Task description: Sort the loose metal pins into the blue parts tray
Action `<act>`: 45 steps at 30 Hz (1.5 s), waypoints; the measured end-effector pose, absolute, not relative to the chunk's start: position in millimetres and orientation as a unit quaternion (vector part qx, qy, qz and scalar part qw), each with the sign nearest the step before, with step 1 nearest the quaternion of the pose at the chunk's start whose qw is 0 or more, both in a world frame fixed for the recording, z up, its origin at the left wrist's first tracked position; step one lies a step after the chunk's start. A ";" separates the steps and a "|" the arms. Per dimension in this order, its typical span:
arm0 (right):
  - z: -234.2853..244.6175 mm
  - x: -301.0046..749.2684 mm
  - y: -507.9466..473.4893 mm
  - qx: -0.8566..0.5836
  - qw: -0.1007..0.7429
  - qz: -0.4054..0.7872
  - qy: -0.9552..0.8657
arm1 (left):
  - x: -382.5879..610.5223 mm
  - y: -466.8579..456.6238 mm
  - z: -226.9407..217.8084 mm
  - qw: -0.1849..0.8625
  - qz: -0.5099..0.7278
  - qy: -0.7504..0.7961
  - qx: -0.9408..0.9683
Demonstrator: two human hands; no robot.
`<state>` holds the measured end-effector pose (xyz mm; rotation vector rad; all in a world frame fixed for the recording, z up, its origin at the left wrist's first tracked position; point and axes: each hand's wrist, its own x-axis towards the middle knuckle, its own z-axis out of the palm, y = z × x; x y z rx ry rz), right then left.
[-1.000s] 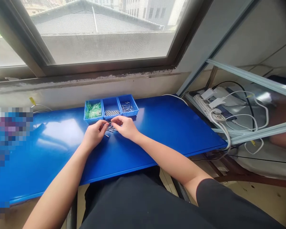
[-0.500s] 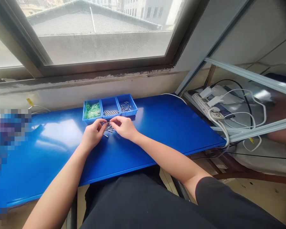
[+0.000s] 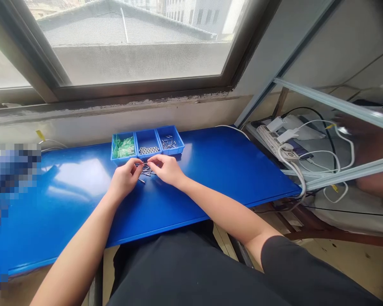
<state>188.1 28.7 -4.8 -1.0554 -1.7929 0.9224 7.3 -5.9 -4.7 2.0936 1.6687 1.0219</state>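
Note:
My left hand (image 3: 125, 179) and my right hand (image 3: 167, 168) meet over a small heap of metal pins (image 3: 147, 171) on the blue table top (image 3: 210, 170). Both hands have their fingers pinched together, and between the fingertips they hold a thin metal pin (image 3: 143, 165). Just behind the hands stand three small blue trays: the left tray (image 3: 124, 147) holds green parts, the middle tray (image 3: 148, 144) holds a row of small metal sleeves, and the right tray (image 3: 170, 142) holds loose pins.
A window with a dark frame (image 3: 140, 91) runs along the wall behind the table. To the right, a metal-framed shelf (image 3: 338, 174) carries a power strip (image 3: 276, 140) with white cables. A blurred patch (image 3: 9, 187) covers the table's left end.
The hands stay at the pin heap with only small finger movements. The view has shifted slightly.

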 end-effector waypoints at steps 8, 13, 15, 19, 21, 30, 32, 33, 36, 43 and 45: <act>-5.4 187.2 28.3 -0.412 0.416 0.374 -0.719 | 6.3 -5.3 -6.3 0.137 0.351 0.583 0.720; -6.4 187.4 29.7 -0.407 0.425 0.372 -0.718 | 5.8 -5.4 -4.7 0.128 0.346 0.584 0.723; -6.2 187.9 29.9 -0.406 0.424 0.366 -0.722 | 5.7 -5.4 -4.4 0.129 0.344 0.583 0.724; -5.4 188.6 30.0 -0.403 0.431 0.362 -0.722 | 5.7 -5.3 -4.5 0.126 0.341 0.587 0.724; -4.8 188.8 29.9 -0.404 0.428 0.368 -0.720 | 5.5 -5.0 -4.6 0.127 0.341 0.587 0.723; -2.3 189.3 28.7 -0.390 0.416 0.407 -0.714 | 4.5 -4.4 -6.9 0.133 0.351 0.581 0.722; -3.2 189.0 29.1 -0.387 0.422 0.420 -0.704 | 4.6 -4.4 -7.1 0.133 0.349 0.579 0.725; -3.7 188.7 29.2 -0.386 0.426 0.427 -0.698 | 4.6 -4.4 -6.9 0.132 0.348 0.578 0.726; -4.6 187.9 29.1 -0.380 0.440 0.444 -0.682 | 4.8 -4.8 -5.4 0.129 0.343 0.573 0.733; -3.3 187.7 28.4 -0.382 0.453 0.434 -0.679 | 4.8 -5.8 -3.3 0.140 0.341 0.572 0.733; -2.9 187.9 28.4 -0.390 0.448 0.426 -0.683 | 4.8 -5.9 -3.2 0.145 0.337 0.570 0.735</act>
